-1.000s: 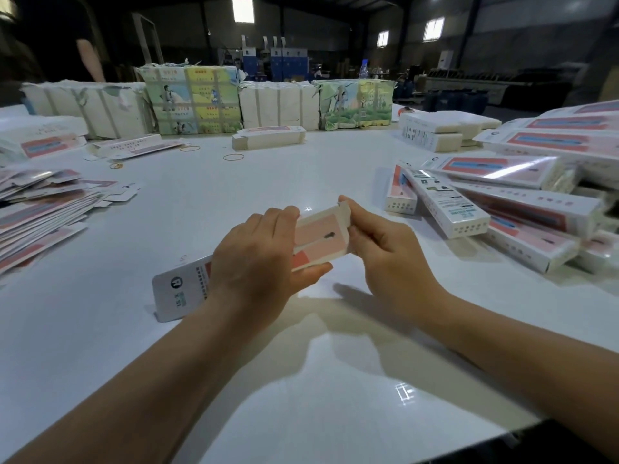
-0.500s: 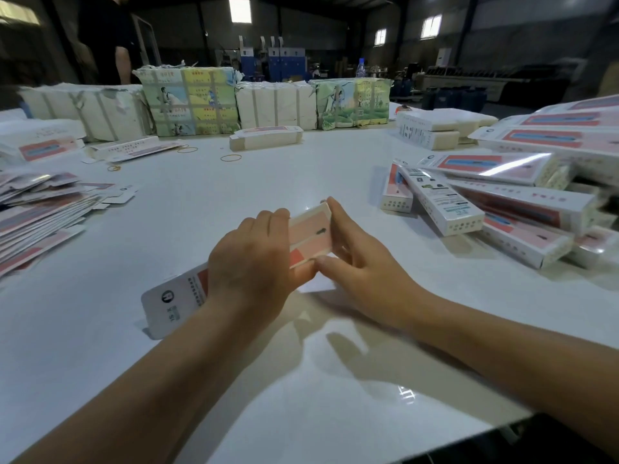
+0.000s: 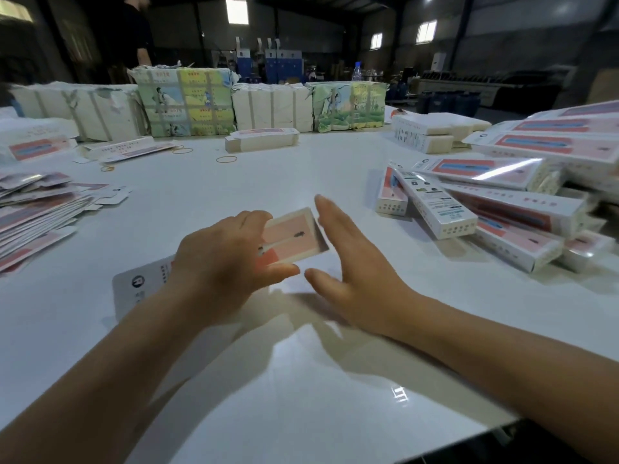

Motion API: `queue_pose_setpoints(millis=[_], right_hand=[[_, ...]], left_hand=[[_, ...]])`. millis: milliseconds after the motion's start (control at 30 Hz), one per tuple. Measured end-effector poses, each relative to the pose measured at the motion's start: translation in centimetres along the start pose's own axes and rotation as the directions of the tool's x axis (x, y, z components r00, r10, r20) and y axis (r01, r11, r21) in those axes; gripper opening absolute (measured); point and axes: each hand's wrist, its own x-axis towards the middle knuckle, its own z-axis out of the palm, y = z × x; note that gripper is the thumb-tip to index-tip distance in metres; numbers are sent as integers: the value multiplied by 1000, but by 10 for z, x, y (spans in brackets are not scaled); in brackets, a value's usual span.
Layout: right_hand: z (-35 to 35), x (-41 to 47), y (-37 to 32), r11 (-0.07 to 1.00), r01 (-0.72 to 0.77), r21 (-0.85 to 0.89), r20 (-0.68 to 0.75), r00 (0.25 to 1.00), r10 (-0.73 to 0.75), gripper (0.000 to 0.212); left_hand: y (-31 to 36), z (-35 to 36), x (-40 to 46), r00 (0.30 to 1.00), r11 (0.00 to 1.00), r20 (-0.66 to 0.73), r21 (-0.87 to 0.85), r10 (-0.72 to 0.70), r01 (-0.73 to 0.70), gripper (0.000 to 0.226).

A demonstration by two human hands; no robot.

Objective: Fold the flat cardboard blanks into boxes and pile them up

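**Booth:** What did you have on the head camera at that moment?

**Operator:** I saw the left hand curled over a long pink-and-white carton, fingers on top and thumb under its near edge, gripping it just above the white table. The carton's white end stuck out behind the wrist toward the left.

**Booth:** And the right?

**Operator:** The right hand was spread, fingers straight and together, thumb apart, its palm facing the carton's right end. I couldn't tell whether the fingers touched that end or stood just beside it. It held nothing.

**Booth:** Where were the blanks?

**Operator:** A fanned heap of flat blanks lay at the left edge of the table, well apart from the hands.

**Booth:** Finished ones?

**Operator:** A pile of folded boxes sat on the right, lying at mixed angles, one white box leaning across the front of it.

**Booth:** Anything further back?

**Operator:** One more box lay alone mid-table near rubber bands, with wrapped bundles lined up along the far edge. A person in dark clothes stood behind those.
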Motion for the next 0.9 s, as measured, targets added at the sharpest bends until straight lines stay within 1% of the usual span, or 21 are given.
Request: queue_pose_setpoints(millis=[33, 67, 100, 167, 233, 267, 300, 333, 400, 433, 500, 533, 567, 633, 700, 767, 800, 900], right_hand=[[-1, 0, -1, 994, 47, -97, -3, 999, -48, 90], [-2, 1, -1, 977, 106, -187, 12, 994, -106, 95], [-2, 1, 0, 950, 168, -262, 41, 986, -163, 96], [-1, 0, 1, 899, 258, -355, 96, 966, -240, 82], [-1, 1, 3, 862, 300, -408, 137, 954, -267, 69], [-1, 1, 5, 848, 301, -437, 154, 954, -259, 67], [-1, 2, 7, 840, 284, -462, 156, 959, -238, 66], [-4, 4, 10, 841, 248, -481, 134, 969, -209, 65], [-18, 10, 19, 853, 126, -507, 17, 990, -137, 62], [-30, 16, 26, 860, 47, -508, -77, 992, -99, 59], [-60, 30, 44, 872, -120, -475, -281, 960, -21, 52], [-76, 38, 56, 862, -198, -466, -358, 933, 20, 49], [-92, 44, 69, 839, -271, -471, -407, 911, 65, 48], [-118, 47, 97, 764, -412, -497, -451, 875, 178, 48], [-132, 38, 124, 641, -537, -549, -457, 835, 308, 47], [-129, 27, 143, 495, -570, -655, -431, 821, 375, 42], [-125, 24, 149, 461, -565, -684, -423, 822, 380, 40], [-117, 28, 149, 461, -569, -681, -429, 820, 379, 39]], left_hand=[[-1, -3, 1, 999, 1000, 27, 5, 31, -31, 70], [-1, -5, 0, 996, 998, 55, 1, 66, -66, 71], [-1, -6, -1, 992, 995, 83, -17, 97, -96, 71], [1, -6, -2, 984, 988, 108, -71, 144, -137, 62], [0, -5, -3, 977, 981, 123, -100, 176, -164, 54], [-1, -5, -2, 971, 975, 117, -98, 208, -197, 58], [-4, -3, -1, 966, 967, 74, -75, 250, -244, 66], [-8, 1, 1, 961, 961, 5, -28, 276, -276, 72], [-18, 7, 3, 964, 971, -116, 15, 238, -237, 73], [-24, 10, 5, 969, 981, -156, 2, 190, -192, 70], [-32, 18, 7, 978, 991, -182, -72, 98, -112, 63], [-36, 24, 8, 984, 990, -165, -108, 69, -87, 60], [-39, 31, 7, 991, 991, -124, -122, 45, -61, 58], [-44, 46, 5, 1000, 992, 16, -123, -10, 12, 54], [-49, 56, 5, 984, 983, 152, -144, -89, 111, 48], [-53, 63, 6, 969, 978, 222, -151, -105, 141, 45], [-53, 65, 6, 967, 978, 235, -157, -100, 139, 45], [-53, 63, 8, 965, 974, 242, -175, -101, 146, 45]])
